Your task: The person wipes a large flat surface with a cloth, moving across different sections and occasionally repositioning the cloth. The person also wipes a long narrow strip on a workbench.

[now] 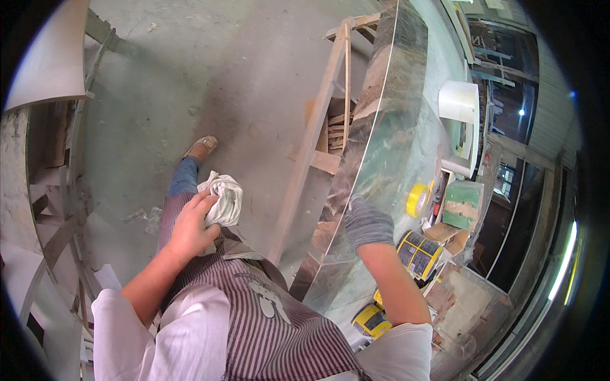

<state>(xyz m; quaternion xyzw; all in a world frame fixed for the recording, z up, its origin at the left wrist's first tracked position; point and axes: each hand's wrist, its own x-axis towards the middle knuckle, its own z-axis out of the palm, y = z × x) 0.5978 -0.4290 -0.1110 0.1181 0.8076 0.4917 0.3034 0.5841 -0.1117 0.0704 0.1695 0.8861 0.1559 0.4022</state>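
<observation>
My bare left hand [188, 223] is closed around a bunched white cloth [223, 199], held in front of my striped apron [279, 317]. My right hand [370, 223] wears a grey knitted glove and lies at the near part of a long, glossy stone-patterned slab [397, 120], by its left edge. Only the back of the glove shows clearly; the fingers blend into one another, so their shape and anything under them stay hidden.
Right of the slab are a yellow tape roll [417, 200], a green box [462, 204], yellow-black cans [419, 254] and a white cylinder [459, 101]. A wooden trestle [318, 136] stands under the slab. Curved panels [47, 57] on wooden frames line the left.
</observation>
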